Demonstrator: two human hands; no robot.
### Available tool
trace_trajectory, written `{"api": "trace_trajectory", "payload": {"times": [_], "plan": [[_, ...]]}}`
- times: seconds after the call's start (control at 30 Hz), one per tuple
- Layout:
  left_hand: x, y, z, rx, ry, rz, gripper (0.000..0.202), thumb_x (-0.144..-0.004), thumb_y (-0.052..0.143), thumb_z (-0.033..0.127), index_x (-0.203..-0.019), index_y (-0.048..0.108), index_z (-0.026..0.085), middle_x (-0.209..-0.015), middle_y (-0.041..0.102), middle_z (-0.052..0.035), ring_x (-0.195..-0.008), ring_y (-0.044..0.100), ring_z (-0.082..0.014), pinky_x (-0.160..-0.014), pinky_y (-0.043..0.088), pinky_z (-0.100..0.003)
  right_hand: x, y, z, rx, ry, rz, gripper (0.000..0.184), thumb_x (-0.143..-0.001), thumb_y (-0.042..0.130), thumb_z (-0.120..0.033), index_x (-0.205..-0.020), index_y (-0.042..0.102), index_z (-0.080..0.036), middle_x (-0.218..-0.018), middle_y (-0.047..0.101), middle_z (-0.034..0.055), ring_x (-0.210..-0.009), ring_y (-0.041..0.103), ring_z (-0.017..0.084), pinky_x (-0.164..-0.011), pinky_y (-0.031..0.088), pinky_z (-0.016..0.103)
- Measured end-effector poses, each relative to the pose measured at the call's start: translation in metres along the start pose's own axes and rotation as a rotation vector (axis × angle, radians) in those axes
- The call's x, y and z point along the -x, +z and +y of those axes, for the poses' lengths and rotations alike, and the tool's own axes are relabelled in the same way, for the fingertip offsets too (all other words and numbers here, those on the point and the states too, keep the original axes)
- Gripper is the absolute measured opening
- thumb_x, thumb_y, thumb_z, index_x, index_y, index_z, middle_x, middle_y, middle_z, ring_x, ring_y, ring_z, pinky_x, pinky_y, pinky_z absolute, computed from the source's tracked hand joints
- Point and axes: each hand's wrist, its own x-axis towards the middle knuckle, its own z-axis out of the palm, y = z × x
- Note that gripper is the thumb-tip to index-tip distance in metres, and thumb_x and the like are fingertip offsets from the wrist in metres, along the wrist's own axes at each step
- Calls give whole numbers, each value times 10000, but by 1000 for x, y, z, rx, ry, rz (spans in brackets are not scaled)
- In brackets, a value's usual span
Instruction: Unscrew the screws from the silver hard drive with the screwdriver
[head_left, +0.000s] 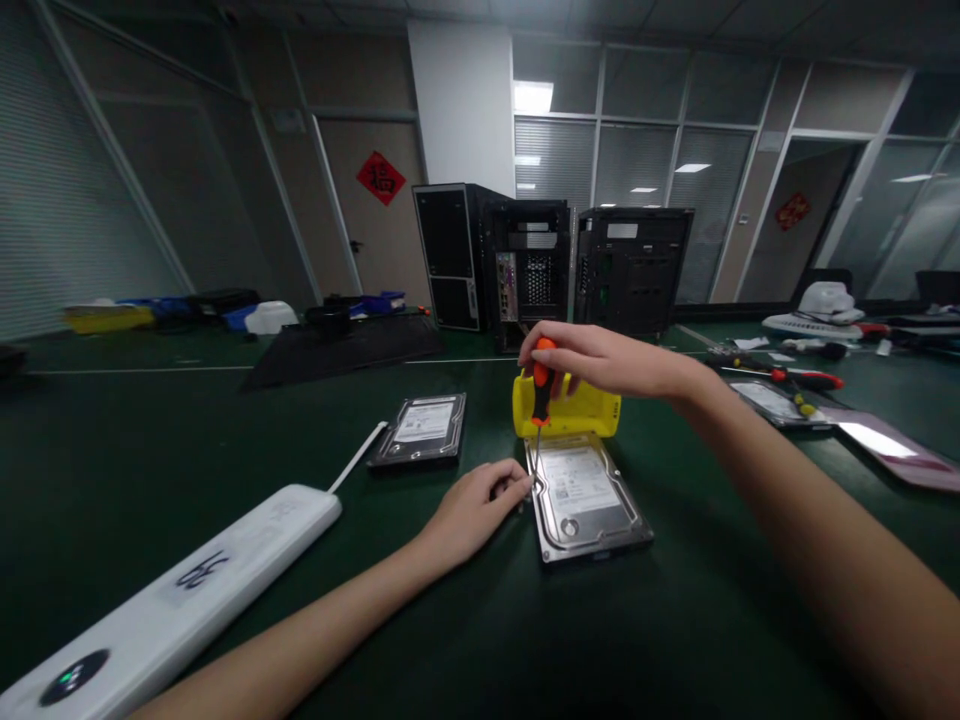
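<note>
My right hand grips an orange and black screwdriver, held upright with its shaft pointing down. The tip meets the left edge of a hard drive that lies label up on the green table. At that same edge, my left hand has thumb and fingers pinched together close to the screwdriver tip; whatever sits between them is hidden. Directly behind the drive stands a yellow plastic bin, partly covered by my right hand. A second hard drive rests flat to the left.
A white power bank-like device marked 39 lies at the front left. Computer cases stand at the back. On the right are another drive, red-handled pliers and a pinkish panel. A black mat lies behind left.
</note>
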Motion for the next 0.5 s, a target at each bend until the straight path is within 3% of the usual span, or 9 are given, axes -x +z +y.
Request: {"api": "trace_trajectory", "payload": {"times": [0.07, 0.3, 0.5], "plan": [[0, 0, 1, 10, -8, 7, 338, -878, 389, 466, -831, 582, 192, -770, 590, -6, -763, 530, -190, -666, 390, -257, -3, -5, -7, -44, 29, -87, 234, -897, 409, -299, -1037, 511, -143, -915, 614, 66, -740, 617, 123, -648, 519, 259], [3, -3, 5, 170, -8, 95, 313, -897, 387, 442, -990, 564, 202, -905, 602, -13, -855, 550, -188, -752, 413, -278, -22, -13, -23, 36, 21, -254, 232, -805, 555, -387, -835, 550, -157, -815, 635, 26, -656, 619, 92, -622, 512, 213], [3, -3, 5, 197, 19, 93, 283, -894, 421, 399, -1004, 602, 211, -991, 620, -18, -953, 548, -197, -837, 407, -295, -28, -12, -24, 197, -36, -248, 301, -794, 553, -442, -806, 564, -142, -764, 641, 23, -632, 618, 106, -577, 481, 218]]}}
